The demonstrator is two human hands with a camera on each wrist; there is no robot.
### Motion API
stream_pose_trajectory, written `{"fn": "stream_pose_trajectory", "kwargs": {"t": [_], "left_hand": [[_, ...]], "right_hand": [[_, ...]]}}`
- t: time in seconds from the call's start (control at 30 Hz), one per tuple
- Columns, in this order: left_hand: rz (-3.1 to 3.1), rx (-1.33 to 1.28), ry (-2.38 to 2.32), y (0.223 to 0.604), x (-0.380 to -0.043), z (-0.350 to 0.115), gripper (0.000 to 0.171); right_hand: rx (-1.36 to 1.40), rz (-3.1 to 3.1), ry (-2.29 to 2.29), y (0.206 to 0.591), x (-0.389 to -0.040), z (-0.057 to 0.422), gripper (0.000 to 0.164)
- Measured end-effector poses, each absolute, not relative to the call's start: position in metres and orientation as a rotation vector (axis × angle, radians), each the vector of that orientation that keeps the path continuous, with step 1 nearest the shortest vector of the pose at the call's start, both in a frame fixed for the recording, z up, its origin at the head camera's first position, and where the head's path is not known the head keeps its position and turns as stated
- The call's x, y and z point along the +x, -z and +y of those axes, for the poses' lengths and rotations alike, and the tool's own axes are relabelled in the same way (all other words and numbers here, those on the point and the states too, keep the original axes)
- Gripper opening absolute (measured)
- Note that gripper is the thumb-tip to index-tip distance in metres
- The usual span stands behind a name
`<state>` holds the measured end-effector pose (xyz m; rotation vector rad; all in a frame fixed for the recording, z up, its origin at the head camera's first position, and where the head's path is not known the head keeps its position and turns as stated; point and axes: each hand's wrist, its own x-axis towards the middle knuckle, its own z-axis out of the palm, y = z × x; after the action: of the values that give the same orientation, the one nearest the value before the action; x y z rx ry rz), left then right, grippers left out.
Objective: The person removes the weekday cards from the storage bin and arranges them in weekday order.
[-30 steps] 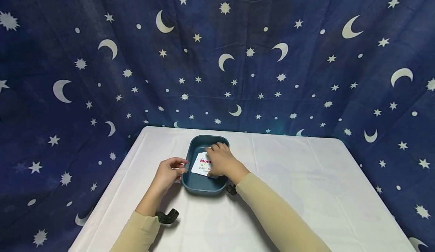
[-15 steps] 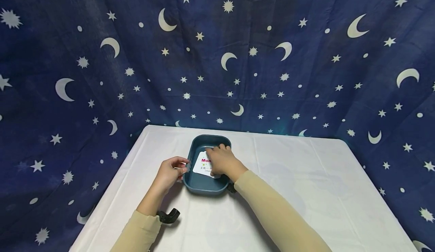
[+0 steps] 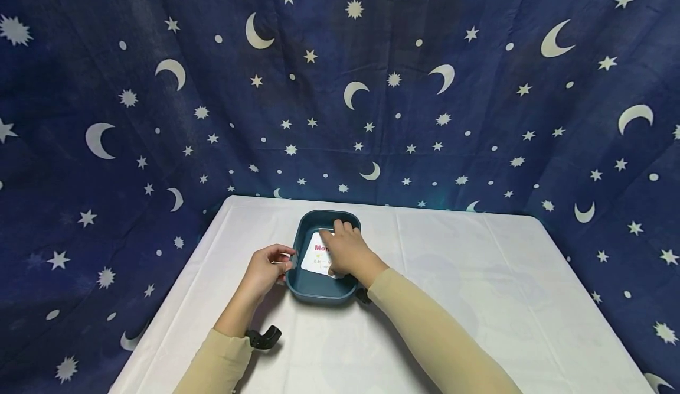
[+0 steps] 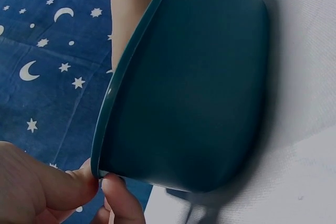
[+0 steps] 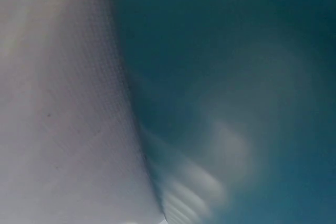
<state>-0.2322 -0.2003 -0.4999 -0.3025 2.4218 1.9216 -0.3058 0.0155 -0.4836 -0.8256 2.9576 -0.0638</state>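
A dark teal plastic tub (image 3: 317,295) with rounded corners stands on the white-covered table. Inside it is a white card (image 3: 313,259) with red "Mon…" lettering and smaller text, partly covered by my right hand (image 3: 349,251). That hand reaches in over the tub's right side and grips the card, its index finger at the card's upper edge and its thumb near the lower one. My left hand (image 3: 264,269) pinches the tub's left rim between thumb and finger, plain in the left wrist view. In the right wrist view only the tub's blurred wall (image 5: 226,40) and white cloth show.
A white cloth (image 3: 451,299) covers the table. Behind and on both sides hangs a dark blue curtain (image 3: 297,104) printed with moons and stars. A black band with a curved piece (image 3: 264,338) sits at the left wrist, close over the cloth.
The card's upper edge has risen slightly and the card looks more tilted under the right fingers, which have spread a little. The left hand keeps its hold on the rim.
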Motion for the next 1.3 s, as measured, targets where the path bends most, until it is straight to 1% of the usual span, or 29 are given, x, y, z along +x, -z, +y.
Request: {"fn": "stream_pose_trajectory", "kwargs": {"t": [0.23,0.3,0.43,0.53,0.6,0.7,0.87,0.97,1.3], "left_hand": [[2.422,-0.282,-1.937,0.5,-0.232,-0.199,0.028],[2.42,-0.279,-1.944,0.5,-0.232,-0.199,0.028],[2.418,-0.282,-1.951,0.501,-0.232,-0.199,0.028],[2.423,-0.289,-1.944,0.501,-0.232,-0.199,0.029],[2.426,-0.292,-1.941,0.5,-0.231,-0.199,0.029],[2.431,-0.293,-1.938,0.5,-0.231,-0.199,0.03],[2.441,-0.295,-1.931,0.5,-0.231,-0.198,0.031],[2.442,-0.298,-1.931,0.5,-0.231,-0.198,0.032],[2.436,-0.311,-1.928,0.498,-0.229,-0.196,0.032]], "right_hand": [[-0.849,2.994,0.124,0.483,-0.304,0.018,0.104],[-0.86,3.002,0.134,0.481,-0.304,0.019,0.097],[-0.897,3.024,0.145,0.481,-0.304,0.022,0.078],[-0.923,3.032,0.167,0.48,-0.305,0.024,0.071],[-0.925,3.023,0.21,0.478,-0.305,0.025,0.07],[-0.896,3.003,0.338,0.475,-0.304,0.028,0.068],[-0.826,2.976,0.565,0.471,-0.305,0.034,0.069],[-0.792,2.972,0.687,0.469,-0.305,0.037,0.066],[-0.625,2.837,1.106,0.461,-0.303,0.049,0.046]]}}
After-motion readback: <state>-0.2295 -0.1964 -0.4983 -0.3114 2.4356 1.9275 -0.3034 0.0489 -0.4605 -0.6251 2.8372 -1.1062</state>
